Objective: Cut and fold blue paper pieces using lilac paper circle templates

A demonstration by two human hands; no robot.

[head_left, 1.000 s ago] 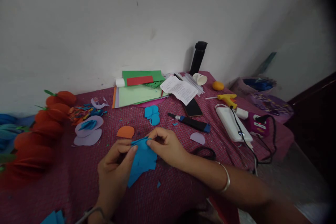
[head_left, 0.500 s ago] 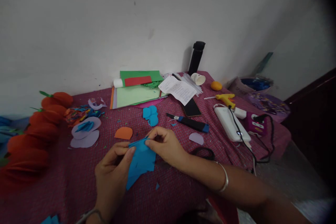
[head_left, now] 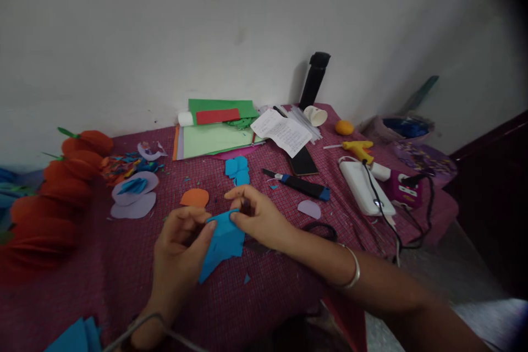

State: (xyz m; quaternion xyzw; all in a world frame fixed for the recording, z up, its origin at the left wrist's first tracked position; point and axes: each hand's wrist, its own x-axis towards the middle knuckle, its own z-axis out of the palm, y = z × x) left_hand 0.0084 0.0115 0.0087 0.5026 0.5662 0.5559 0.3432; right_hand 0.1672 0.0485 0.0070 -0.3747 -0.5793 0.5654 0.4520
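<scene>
Between my two hands is a piece of blue paper [head_left: 225, 242], its upper edge folded over. My left hand [head_left: 181, 247] pinches its left corner between thumb and fingers. At the right end of the fold, my right hand [head_left: 259, 217] grips the paper with its thumb in front, the index finger lifted off. Just beyond my hands lie an orange paper cutout [head_left: 195, 198] and a small group of blue paper cutouts [head_left: 238, 170]. A utility knife [head_left: 301, 185] rests to the right of them, near a pale purple half-round cutout [head_left: 309, 209].
Orange paper pumpkins [head_left: 61, 209] line the left side, beside paper scraps [head_left: 124, 168] and purple ovals [head_left: 134, 206]. Coloured sheets [head_left: 218, 140], a written note [head_left: 282, 131] and a black bottle [head_left: 314, 80] stand at the back. A yellow glue gun [head_left: 358, 149] and white power bank [head_left: 367, 187] with cables lie right.
My right index finger has lifted from the fold and stretched out, while both hands keep hold of the blue paper. The camera view has tilted slightly, showing more blue paper at bottom left.
</scene>
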